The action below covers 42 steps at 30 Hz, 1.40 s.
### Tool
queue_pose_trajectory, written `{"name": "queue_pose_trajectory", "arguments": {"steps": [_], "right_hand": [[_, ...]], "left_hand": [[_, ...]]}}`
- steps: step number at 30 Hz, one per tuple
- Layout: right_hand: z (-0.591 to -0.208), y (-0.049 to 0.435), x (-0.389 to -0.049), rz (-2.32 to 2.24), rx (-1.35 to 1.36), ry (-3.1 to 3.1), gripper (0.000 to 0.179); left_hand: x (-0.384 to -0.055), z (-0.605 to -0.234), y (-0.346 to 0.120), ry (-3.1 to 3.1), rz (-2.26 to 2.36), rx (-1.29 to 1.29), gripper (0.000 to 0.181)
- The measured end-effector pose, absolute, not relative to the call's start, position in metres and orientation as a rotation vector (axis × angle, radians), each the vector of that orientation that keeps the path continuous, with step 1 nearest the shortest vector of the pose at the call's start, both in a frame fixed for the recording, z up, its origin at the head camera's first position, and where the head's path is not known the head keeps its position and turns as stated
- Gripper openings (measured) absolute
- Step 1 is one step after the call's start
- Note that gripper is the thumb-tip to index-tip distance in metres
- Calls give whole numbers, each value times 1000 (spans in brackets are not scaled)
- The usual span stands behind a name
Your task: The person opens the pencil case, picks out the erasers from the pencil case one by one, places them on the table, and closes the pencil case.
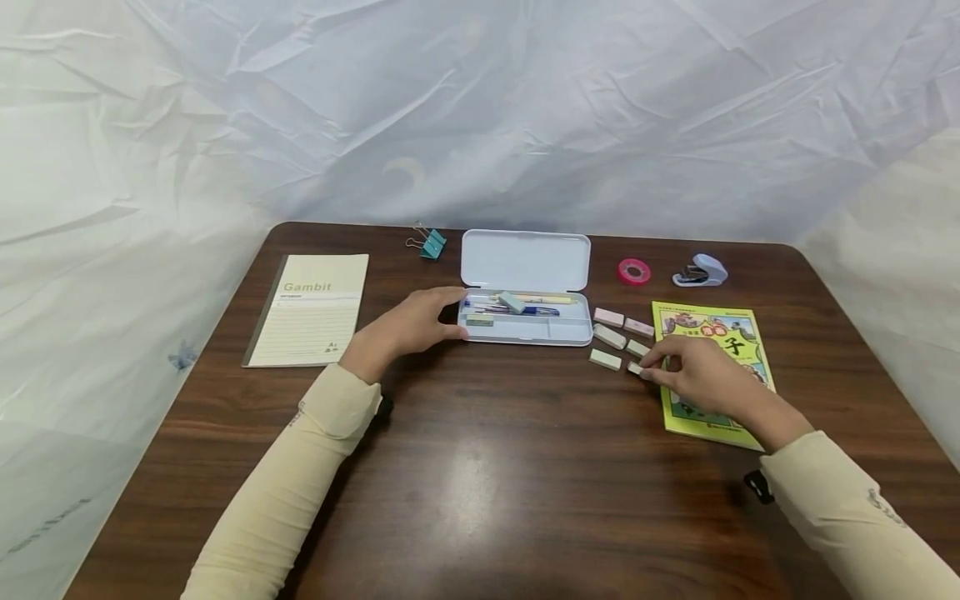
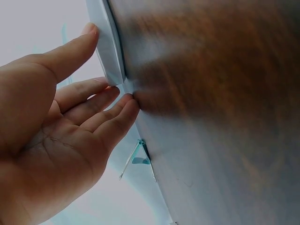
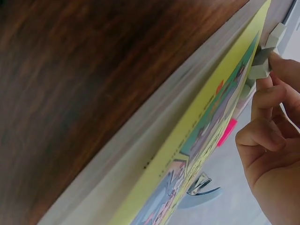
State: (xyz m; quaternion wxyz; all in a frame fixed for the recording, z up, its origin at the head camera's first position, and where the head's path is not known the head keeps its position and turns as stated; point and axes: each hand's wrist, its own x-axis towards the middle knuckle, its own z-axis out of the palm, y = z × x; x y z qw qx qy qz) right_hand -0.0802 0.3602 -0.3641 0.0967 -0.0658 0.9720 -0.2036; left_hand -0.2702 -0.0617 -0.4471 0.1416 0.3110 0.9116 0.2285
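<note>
A white pencil case [image 1: 531, 332] lies with its lid [image 1: 525, 260] raised at the back. It holds a blue pen [image 1: 542, 311], a yellow pencil [image 1: 551, 298] and two erasers, one bluish eraser [image 1: 512, 302] lying across the pens. My left hand [image 1: 411, 321] holds the case's left end, thumb [image 2: 86, 37] at the near corner and fingertips at the far one. Right of the case, several pale erasers [image 1: 609, 337] lie in a loose cluster. My right hand [image 1: 697, 371], above the yellow booklet [image 1: 720, 427], pinches a small eraser [image 3: 260, 70] between thumb and index finger.
To the left lies a cream notebook [image 1: 315, 312]. A teal binder clip [image 1: 432, 244] sits behind, left of the lid. Back right are a pink tape roll [image 1: 633, 272] and a white stapler [image 1: 705, 271]. Pale sheeting [image 1: 480, 108] hangs behind the wooden table [image 1: 480, 467].
</note>
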Motion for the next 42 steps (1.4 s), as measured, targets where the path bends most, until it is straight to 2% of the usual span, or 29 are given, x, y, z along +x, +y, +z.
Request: {"name": "queue_pose_trajectory", "arguments": {"steps": [17,24,33,42], "right_hand": [[-367,360,-81,-681,-190,2848,10],[-358,355,-92,-663,-195,2907,17],[-354,310,-130,-691,-144,3003,40],[-360,254,-162,-678,-119,3016,42]], "left_hand": [[-280,-461,-60,2610,697,895,90],[-273,-452,-58,2626,678,874,90],[-272,-449,-61,2623,668,850,90],[-267,-446,-58,2615,678,854,90]]}}
